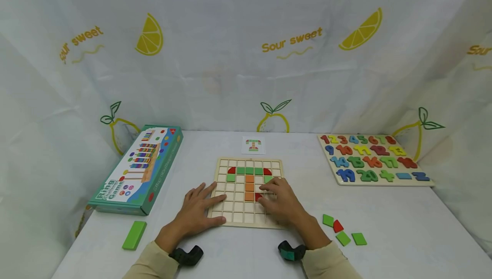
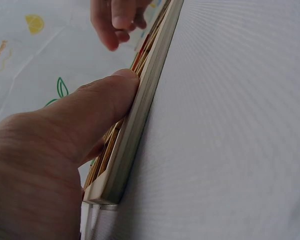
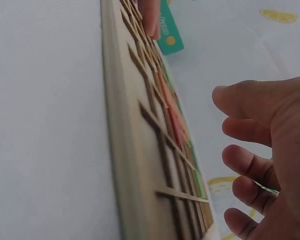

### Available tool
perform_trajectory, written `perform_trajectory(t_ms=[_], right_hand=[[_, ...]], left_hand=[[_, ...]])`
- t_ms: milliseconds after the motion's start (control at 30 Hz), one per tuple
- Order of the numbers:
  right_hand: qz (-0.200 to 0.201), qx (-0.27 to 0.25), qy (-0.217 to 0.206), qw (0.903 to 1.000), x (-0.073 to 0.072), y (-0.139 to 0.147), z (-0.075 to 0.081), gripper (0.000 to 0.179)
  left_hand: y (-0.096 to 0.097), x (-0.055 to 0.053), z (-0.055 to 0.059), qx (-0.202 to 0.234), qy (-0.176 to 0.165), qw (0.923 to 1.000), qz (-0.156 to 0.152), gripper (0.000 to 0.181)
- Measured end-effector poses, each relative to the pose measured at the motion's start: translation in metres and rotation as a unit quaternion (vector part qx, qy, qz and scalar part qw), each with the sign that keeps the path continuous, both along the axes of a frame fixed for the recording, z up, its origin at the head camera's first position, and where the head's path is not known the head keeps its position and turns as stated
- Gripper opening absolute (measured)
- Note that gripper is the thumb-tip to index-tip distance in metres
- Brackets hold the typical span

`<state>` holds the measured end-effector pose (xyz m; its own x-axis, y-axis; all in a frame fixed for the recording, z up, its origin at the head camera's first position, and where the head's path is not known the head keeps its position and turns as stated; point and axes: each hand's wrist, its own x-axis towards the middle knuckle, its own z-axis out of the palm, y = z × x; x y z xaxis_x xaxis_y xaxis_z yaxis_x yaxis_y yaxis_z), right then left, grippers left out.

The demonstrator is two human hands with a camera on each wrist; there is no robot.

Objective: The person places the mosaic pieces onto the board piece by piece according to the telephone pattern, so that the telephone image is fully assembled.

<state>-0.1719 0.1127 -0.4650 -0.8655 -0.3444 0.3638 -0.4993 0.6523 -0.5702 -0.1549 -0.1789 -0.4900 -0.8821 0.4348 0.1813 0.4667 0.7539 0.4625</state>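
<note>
A wooden grid board (image 1: 238, 218) lies flat on the table. My left hand (image 1: 196, 210) rests on its left side with fingers spread, and in the left wrist view the thumb touches the board's frame. Green tiles (image 1: 249, 171), rounded red tiles (image 1: 232, 170) and a column of orange tiles (image 1: 249, 187) sit in its cells. Above the board's right side hovers my right hand (image 1: 286, 205), fingers loosely bent and nothing visible between them. Close to its thumb, a red tile (image 1: 258, 195) lies beside the lowest orange one, partly hidden in the head view.
Loose green tiles (image 1: 359, 239) and a red one (image 1: 338, 226) lie at the right. Behind the board is a pattern card (image 1: 253, 145). A number puzzle (image 1: 384, 182) stands back right. A game box (image 1: 161, 176) and a green block (image 1: 134, 235) are at the left.
</note>
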Motion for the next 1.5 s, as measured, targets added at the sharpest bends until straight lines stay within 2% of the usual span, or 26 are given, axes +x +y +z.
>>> perform_trajectory(t_ms=[167,367,500,633,733,900,1133,1267,1500], right_hand=[[-0.016,0.002,0.007,0.9998,0.012,0.017,0.026,0.030],[-0.017,0.009,0.050,0.9986,0.025,0.046,0.052,0.035],[-0.018,0.009,0.086,0.9961,0.030,0.071,0.058,0.037],[-0.039,0.016,0.098,0.9943,0.035,0.097,0.058,0.039],[-0.062,0.028,0.084,0.9941,0.040,0.115,0.056,0.038],[-0.079,0.022,0.041,0.9958,0.045,0.143,0.046,0.036],[-0.099,0.033,-0.066,0.9923,0.049,0.171,0.031,0.037],[-0.090,0.046,-0.124,0.9871,0.048,0.183,0.024,0.038],[-0.052,0.052,-0.178,0.9813,0.042,0.196,0.010,0.036]], left_hand=[[0.001,0.000,0.000,-0.002,-0.001,1.0000,0.002,0.063],[0.001,0.000,0.001,-0.005,0.000,1.0000,0.002,0.063],[0.000,0.000,0.000,0.001,0.002,1.0000,0.002,0.063],[0.001,0.000,-0.001,0.000,-0.002,1.0000,0.003,0.063],[0.001,0.000,-0.001,-0.003,-0.004,1.0000,0.004,0.063],[0.001,0.000,-0.001,-0.006,-0.001,0.9999,0.008,0.064],[0.002,0.000,-0.002,-0.004,-0.002,1.0000,0.009,0.064],[0.002,0.000,-0.002,-0.007,-0.002,0.9999,0.009,0.064],[0.001,0.000,-0.002,-0.009,-0.002,0.9999,0.007,0.065]])
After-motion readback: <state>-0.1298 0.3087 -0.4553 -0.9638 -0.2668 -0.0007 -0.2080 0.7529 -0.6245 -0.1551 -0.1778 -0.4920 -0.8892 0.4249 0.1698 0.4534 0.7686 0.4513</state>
